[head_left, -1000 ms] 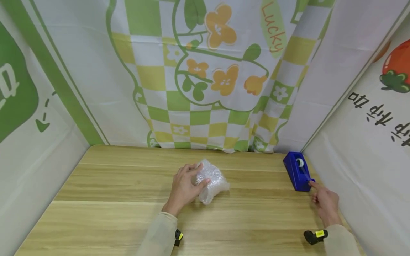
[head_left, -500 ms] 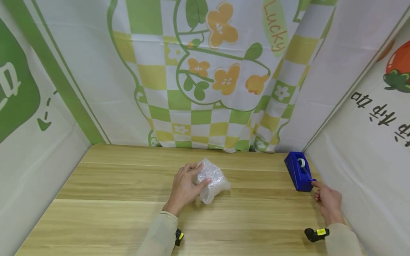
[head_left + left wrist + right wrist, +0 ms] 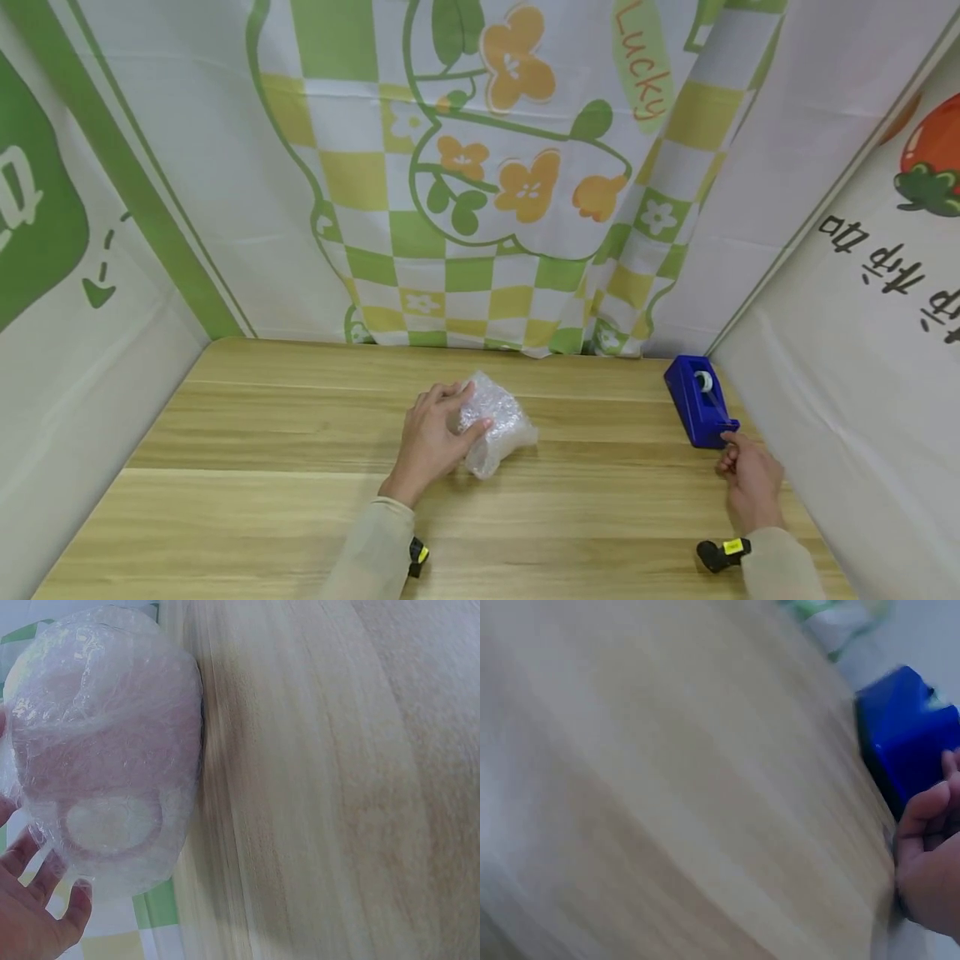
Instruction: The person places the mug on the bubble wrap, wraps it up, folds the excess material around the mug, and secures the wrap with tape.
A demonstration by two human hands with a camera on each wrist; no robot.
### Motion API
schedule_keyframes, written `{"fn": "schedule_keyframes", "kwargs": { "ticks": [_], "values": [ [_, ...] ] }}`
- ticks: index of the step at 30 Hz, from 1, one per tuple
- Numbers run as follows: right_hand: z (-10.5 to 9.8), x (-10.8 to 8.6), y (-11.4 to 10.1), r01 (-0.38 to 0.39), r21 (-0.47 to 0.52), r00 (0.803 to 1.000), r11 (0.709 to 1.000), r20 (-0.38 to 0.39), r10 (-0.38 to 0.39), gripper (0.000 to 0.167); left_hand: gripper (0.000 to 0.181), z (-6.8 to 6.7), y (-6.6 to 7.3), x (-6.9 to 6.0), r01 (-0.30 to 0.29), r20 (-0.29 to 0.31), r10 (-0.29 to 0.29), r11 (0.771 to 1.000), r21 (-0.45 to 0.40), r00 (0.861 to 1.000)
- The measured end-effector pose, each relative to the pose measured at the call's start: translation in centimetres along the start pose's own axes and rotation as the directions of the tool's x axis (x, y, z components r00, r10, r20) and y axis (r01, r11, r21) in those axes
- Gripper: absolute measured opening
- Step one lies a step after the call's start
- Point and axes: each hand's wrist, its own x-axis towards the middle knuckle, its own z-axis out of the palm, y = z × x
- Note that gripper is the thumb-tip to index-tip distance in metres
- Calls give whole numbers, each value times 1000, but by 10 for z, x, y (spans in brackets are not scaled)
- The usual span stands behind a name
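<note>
My left hand (image 3: pixel 432 442) grips a mug-like thing wrapped in clear bubble wrap (image 3: pixel 495 421) near the middle of the table. In the left wrist view, the bubble-wrapped mug (image 3: pixel 109 735) looks pinkish through the plastic, with a handle-like loop at one end. At the table's right side, the index finger of my right hand (image 3: pixel 753 479) reaches to the front end of a blue tape dispenser (image 3: pixel 693 404); its other fingers are curled. Clear tape runs from the white-cored roll (image 3: pixel 702 382) to the front end. Whether the fingertips pinch tape is too small and blurred to tell.
The wooden table (image 3: pixel 262 450) meets a patterned curtain (image 3: pixel 480 275) at the back. White fabric walls stand at left and right, the right wall (image 3: pixel 847 375) close to the dispenser. Black wrist cameras sit at both sleeves.
My right hand shifts slightly right, then moves back left and a little down, its index fingertip now lower on the dispenser's front. The left hand and the bubble-wrapped mug stay in place.
</note>
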Motion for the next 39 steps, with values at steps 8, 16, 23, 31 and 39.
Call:
{"fn": "schedule_keyframes", "kwargs": {
  "ticks": [8,16,23,31,39],
  "values": [
    [3,-2,4,22,9,999,1000,-42,-22,29,62,0,-1,-1,-7,-5,7,1000,-6,1000],
    [-2,-18,-6,-81,163,995,983,-41,89,26,61,0,1,1,-48,-5,48,999,18,999],
    [13,-45,-1,77,37,995,996,57,-79,11,60,-5,3,1,-51,47,46,992,112,998],
    [42,-75,13,347,-239,865,907,455,-211,28,55,-8,5,1,-71,106,52,982,175,993],
    [80,-94,25,509,-262,718,820,655,-236,25,54,-7,5,2,-68,112,49,982,175,993]
  ]
}}
